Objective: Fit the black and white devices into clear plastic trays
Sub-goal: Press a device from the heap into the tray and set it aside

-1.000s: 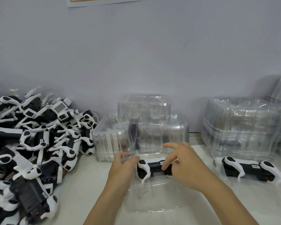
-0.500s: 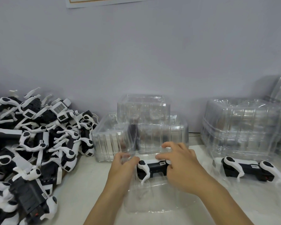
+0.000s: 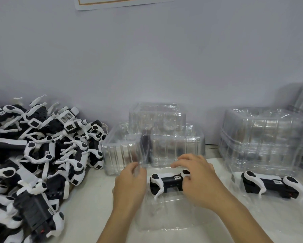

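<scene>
Head view. A black and white device [image 3: 168, 184] lies crosswise in a clear plastic tray [image 3: 164, 218] on the white table [image 3: 93, 207], near the person and at centre. The right hand [image 3: 198, 183] covers the device's right end, fingers curled down over it and pressing; its fingertips [image 3: 175, 164] reach the tray's far rim. The left hand [image 3: 130, 185] grips the tray's left wall, thumb and fingers curled round the clear edge, just beside the device's left white arm.

Compared with the two earlier frames, the right hand has come down from a raised, extended-finger pose to lie flat over the device, and the device sits slightly lower in the tray; the left hand stays at the same wall. This suggests the seating step is nearly done, though whether the device has fully dropped into the moulded recess cannot be told through the clear plastic.

At far left a heap of loose devices [image 3: 35, 155] awaits packing. Behind the working tray stand stacked empty trays [image 3: 156, 137]; a taller stack [image 3: 266, 141] stands at far right. A second device in its tray [image 3: 273, 185] lies near right, apparently finished. A paper notice [image 3: 122, 1] hangs on the wall.
</scene>
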A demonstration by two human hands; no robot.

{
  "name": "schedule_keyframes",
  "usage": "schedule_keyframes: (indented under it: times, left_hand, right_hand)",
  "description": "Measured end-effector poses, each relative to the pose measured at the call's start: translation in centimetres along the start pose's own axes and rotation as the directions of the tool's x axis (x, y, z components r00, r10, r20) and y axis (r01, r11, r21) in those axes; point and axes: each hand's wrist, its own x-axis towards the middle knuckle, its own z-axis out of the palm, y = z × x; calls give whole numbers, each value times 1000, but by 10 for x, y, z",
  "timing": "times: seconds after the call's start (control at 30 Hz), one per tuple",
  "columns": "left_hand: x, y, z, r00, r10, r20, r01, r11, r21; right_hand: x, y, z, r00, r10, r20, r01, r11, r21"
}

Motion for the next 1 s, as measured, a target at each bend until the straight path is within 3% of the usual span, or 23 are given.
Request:
schedule_keyframes:
  times: [0.07, 0.13, 0.23, 0.37, 0.5, 0.7, 1.0]
  left_hand:
    - [-2, 4, -2, 994, 102, -38, -97, 989, 112]
    - [-5, 10, -4, 972, 236, -12, -234, 966, 107]
    - [-8, 13, -2, 922, 356, 155, -375, 919, 122]
    - [-7, 8, -9, 850, 258, 460, -398, 886, 239]
    - [-3, 4, -24, 766, 201, 610, -443, 853, 275]
    - [-6, 6, -20, 773, 220, 595, -463, 837, 292]
    - [-9, 5, -16, 810, 269, 521, -447, 858, 252]
  right_hand:
    - [0, 0, 1, 1000, -5, -15, 4, 1000, -8]
    - [0, 0, 2, 1000, -9, -30, 9, 1000, -11]
    - [0, -1, 2, 999, -12, -46, 13, 1000, 3]
    - [0, -1, 2, 998, -11, -65, 12, 1000, 9]
    - [-1, 0, 1, 998, -7, -62, 9, 999, 32]
    - [-1, 2, -1, 995, 12, -97, -5, 998, 70]
    - [1, 3, -21, 910, 179, -375, 8, 895, 446]
